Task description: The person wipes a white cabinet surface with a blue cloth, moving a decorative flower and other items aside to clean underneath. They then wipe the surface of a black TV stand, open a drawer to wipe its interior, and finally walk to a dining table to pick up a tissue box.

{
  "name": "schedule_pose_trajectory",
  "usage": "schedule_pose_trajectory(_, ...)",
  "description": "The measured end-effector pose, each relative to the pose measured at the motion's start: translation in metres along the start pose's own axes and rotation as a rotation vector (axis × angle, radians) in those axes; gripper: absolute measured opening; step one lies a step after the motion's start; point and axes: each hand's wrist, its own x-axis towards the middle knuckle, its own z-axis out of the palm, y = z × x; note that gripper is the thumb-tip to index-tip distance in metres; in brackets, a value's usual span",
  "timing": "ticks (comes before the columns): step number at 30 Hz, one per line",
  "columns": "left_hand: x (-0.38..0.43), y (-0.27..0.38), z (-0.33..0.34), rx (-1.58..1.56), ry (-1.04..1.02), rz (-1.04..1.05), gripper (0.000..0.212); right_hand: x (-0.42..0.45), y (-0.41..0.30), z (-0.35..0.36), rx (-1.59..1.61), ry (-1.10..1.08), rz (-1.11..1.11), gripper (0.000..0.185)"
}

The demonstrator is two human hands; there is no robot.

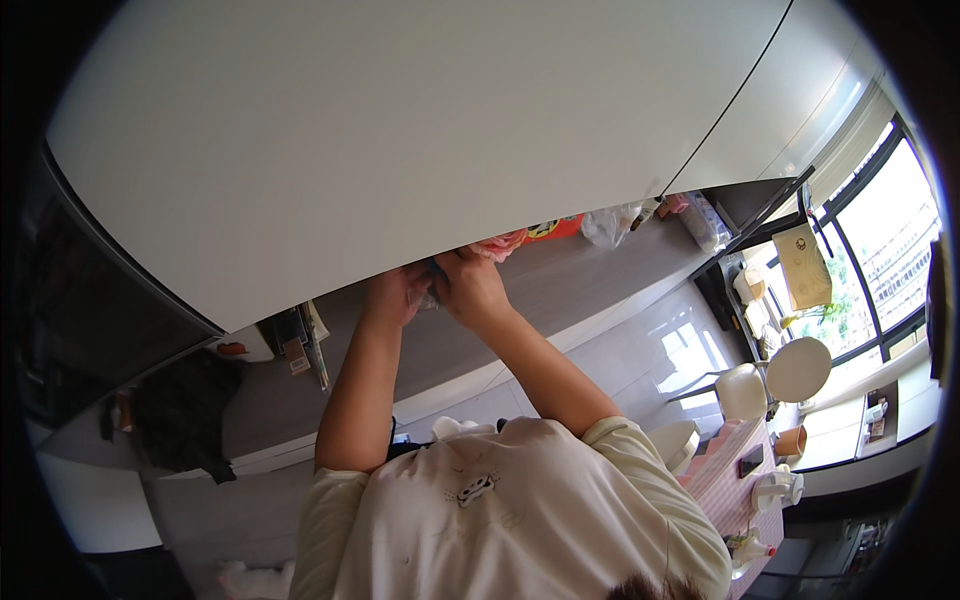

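Both my hands are close together over the dark wooden shelf top [551,289], at the lower edge of a white upper cabinet [420,135]. My left hand [396,294] is closed around a small clear plastic item [429,301], with something bluish just above it. My right hand [474,289] curls over the same item from the other side. Its fingertips, and most of what lies between the hands, are hidden by the fingers and the cabinet edge. A pink artificial flower [499,246] sits directly beyond my right hand.
Right along the shelf are a red package [555,227], a clear plastic bag [611,226] and a wrapped pack [705,221]. To the left, several books or boxes [319,345] stand near a black cloth or bag [184,405]. Chairs [739,391] and a pink-covered table [724,465] stand behind.
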Motion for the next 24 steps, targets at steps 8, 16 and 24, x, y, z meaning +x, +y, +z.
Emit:
schedule_pose_trajectory(8, -0.001, 0.003, -0.013, 0.107, 0.099, 0.027, 0.019, -0.026, 0.009, -0.004, -0.108, 0.127, -0.185, 0.048)
schedule_pose_trajectory(16, -0.003, 0.001, -0.012, 0.2, 0.014, 0.055, 0.022, -0.011, -0.006, 0.005, -0.034, 0.273, -0.147, 0.046)
schedule_pose_trajectory(24, -0.026, 0.017, -0.019, 0.323, 0.086, 0.039, 0.016, -0.054, 0.016, 0.002, 0.134, -0.041, -0.12, 0.039)
